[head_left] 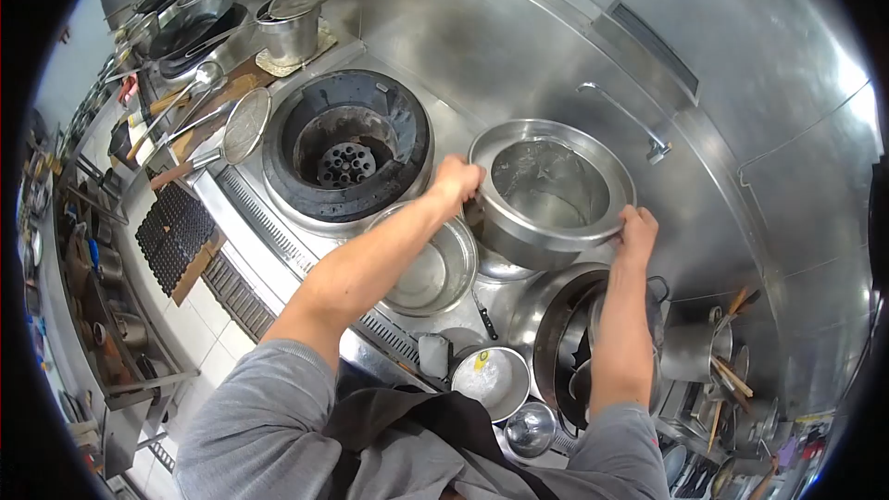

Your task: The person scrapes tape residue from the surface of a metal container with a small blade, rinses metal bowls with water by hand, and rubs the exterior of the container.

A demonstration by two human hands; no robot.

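My left hand [457, 181] grips the left rim of a large, wide-rimmed metal pot [546, 252], fingers closed on its edge. On the opposite side, my right hand [637, 233] holds the same rim. The pot is tilted a little, and its inside looks shiny and wet; whether liquid is in it I cannot tell. Beneath my left forearm lies a shallow metal basin [428, 280]. A black-handled knife [484, 317] rests beside the basin. Below my right forearm are a big metal bowl [534, 310] and dark pans, partly covered by the arm.
A round black wok burner [347, 148] stands left of the pot. A wall tap [632, 120] reaches out behind it. Mesh strainer [248, 125] and ladles lie left. Near my body are a small pot [494, 387] and metal bowl [531, 430]. A utensil pot [687, 352] stands right.
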